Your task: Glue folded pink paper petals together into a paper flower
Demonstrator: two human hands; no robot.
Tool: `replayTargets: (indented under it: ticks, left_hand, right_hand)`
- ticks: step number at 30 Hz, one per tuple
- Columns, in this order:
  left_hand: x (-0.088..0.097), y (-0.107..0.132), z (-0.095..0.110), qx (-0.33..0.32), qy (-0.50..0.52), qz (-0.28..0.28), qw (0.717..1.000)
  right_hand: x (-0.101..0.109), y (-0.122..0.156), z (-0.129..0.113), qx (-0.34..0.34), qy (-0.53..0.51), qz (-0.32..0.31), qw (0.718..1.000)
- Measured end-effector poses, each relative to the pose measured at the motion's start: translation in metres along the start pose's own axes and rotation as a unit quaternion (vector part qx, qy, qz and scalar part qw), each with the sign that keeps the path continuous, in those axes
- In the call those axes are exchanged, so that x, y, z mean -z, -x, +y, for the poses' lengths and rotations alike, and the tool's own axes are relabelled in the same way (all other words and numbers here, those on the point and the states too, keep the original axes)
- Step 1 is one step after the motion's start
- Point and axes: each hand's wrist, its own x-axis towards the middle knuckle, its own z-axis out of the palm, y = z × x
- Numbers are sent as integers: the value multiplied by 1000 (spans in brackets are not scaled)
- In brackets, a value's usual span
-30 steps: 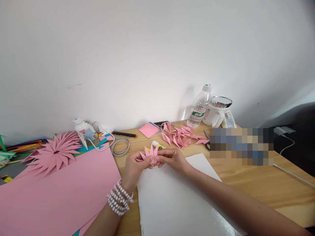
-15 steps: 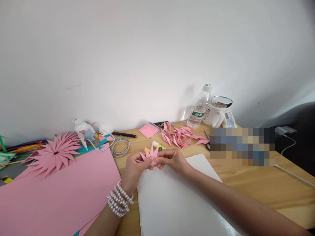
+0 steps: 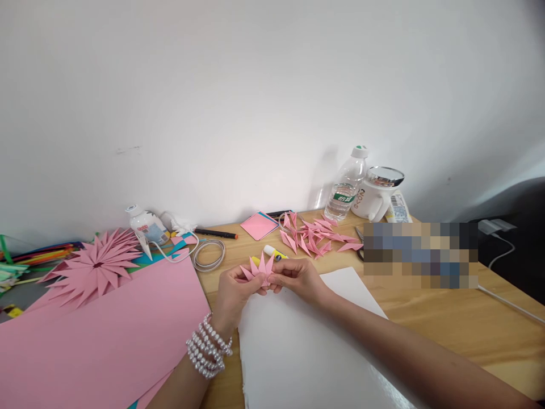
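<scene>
In the head view, the left hand [image 3: 234,291], with a beaded bracelet [image 3: 207,347] at its wrist, pinches a pointed pink paper fan [image 3: 263,266] between thumb and fingers, and the right hand [image 3: 300,279] pinches the same fan at its right side, the fingertips of both close together. The fan is held up over the far end of a white board [image 3: 310,341], which lies on the table [image 3: 506,329] and runs out of view toward the near edge. Just beyond the fan is a glue stick [image 3: 271,250], partly hidden. Nearer the table's far edge, by the wall, lie square papers [image 3: 258,226] and a pile of folded pink pieces [image 3: 317,233]; a water bottle [image 3: 343,196] and a white mug [image 3: 371,199] stand toward the far right corner. At the table's left, a large pink sheet [image 3: 110,335] lies with a spiky pink paper ring [image 3: 91,272] beside its far side. A black marker [image 3: 217,233] and a coiled band [image 3: 209,255] lie between the ring and the square papers.
</scene>
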Motion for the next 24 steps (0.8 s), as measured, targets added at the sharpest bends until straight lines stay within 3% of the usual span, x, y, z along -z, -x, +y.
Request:
replayTargets:
  ticks: [9, 24]
  left_hand:
    - [-4, 0, -1, -20, 8, 29, 999]
    - [-1, -1, -6, -44, -7, 21, 999]
  right_hand:
    - [-3, 1, 0, 16, -4, 11, 1000]
    - [-1, 1, 0, 12, -40, 6, 999]
